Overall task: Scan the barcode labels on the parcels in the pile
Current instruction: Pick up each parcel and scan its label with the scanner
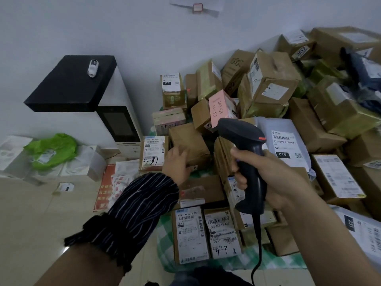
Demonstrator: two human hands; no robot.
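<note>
A big pile of cardboard parcels [274,83] with white barcode labels fills the right half of the view. My right hand [274,178] grips the handle of a black barcode scanner [245,153], whose head points away toward the pile's middle. Its cable hangs down toward me. My left hand [177,164], in a striped sleeve, reaches forward with straight fingers touching a plain brown box [189,141] at the pile's left edge. To the left of that box stands a parcel with a label and handwriting [153,152]. Two labelled parcels [206,232] lie nearest me.
A white machine with a dark screen [121,124] and a black top [70,83] stands against the wall at left. A green bag [51,149] and white packets lie on the floor beside it. The pile rests on a green checked cloth [257,263]. A white mailer bag [286,143] lies behind the scanner.
</note>
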